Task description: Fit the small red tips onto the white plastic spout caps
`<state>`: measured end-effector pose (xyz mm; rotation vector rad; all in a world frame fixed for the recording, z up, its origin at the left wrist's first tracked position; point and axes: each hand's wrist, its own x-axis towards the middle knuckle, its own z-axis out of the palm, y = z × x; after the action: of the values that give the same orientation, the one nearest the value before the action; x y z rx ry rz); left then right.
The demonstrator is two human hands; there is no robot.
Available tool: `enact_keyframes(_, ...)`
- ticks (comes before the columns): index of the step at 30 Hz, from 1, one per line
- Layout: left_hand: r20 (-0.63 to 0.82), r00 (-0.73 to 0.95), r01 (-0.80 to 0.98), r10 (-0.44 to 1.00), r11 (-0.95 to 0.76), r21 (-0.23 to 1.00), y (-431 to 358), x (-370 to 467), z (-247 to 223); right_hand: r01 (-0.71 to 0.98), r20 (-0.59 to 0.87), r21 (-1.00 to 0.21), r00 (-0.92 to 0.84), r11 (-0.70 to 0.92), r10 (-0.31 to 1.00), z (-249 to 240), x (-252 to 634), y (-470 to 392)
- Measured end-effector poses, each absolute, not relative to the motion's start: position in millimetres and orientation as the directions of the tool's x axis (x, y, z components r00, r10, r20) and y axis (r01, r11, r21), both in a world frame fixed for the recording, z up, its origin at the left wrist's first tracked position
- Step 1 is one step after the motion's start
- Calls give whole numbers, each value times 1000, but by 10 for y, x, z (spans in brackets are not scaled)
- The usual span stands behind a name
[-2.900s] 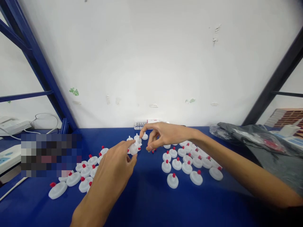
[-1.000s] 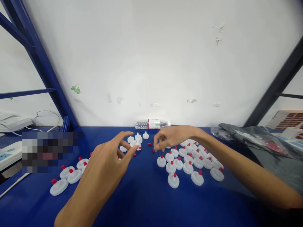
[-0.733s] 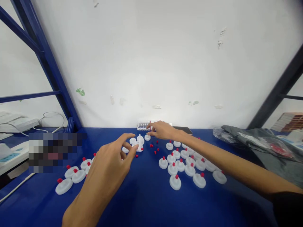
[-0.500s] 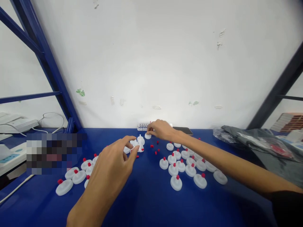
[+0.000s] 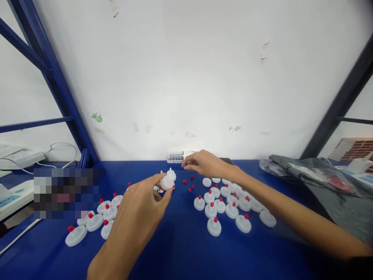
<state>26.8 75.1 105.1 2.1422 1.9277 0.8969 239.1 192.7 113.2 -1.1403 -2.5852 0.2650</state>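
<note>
My left hand (image 5: 140,206) is closed in a pinch around a white round nozzle lid (image 5: 167,182) held above the table. Right behind it another white lid (image 5: 171,174) shows its bare nozzle; a few more are partly hidden by my fingers. Over the back of the table, my right hand (image 5: 207,163) has its fingers bent and slightly apart, with nothing visible in them. Small loose red caps (image 5: 185,182) lie on the table between the hands. Several red-capped white lids (image 5: 232,210) cluster below my right forearm, and more red-capped lids (image 5: 94,222) lie left of my left hand.
The blue table (image 5: 177,245) runs back to a white wall. A clear plastic tray (image 5: 175,158) and a dark flat object (image 5: 227,160) lie along the wall. At right are grey plastic bags (image 5: 314,186); at left, a power strip (image 5: 17,194) with a cable.
The white lid under my right fingertips is no longer there, and those fingers have drawn slightly right. A lid now faces up more plainly in my left hand. The view has shifted slightly.
</note>
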Motion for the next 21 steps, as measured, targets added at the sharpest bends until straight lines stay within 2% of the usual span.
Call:
enact_keyframes(2,322,-6,882,947,-147,447,761,254,1043,722,161,-238,-631,650,759,944,2454,2129)
enact_keyframes(6,316,13,887,949,-156,434,759,246,1047,718,60,-230,-664,657,746,716,2539,2323)
enact_keyframes(12,305,24,891,952,-159,425,747,267,1048,693,33,-296,-680,657,732,840,2527,2227)
enact_keyframes(16,275,15,896,961,-135,424,745,269,1032,629,81,-411,-696,660,713,1088,2516,2051)
enact_keyframes(21,278,26,896,960,-146,420,759,268,1023,411,136,-669,-750,619,647,1333,2486,1811)
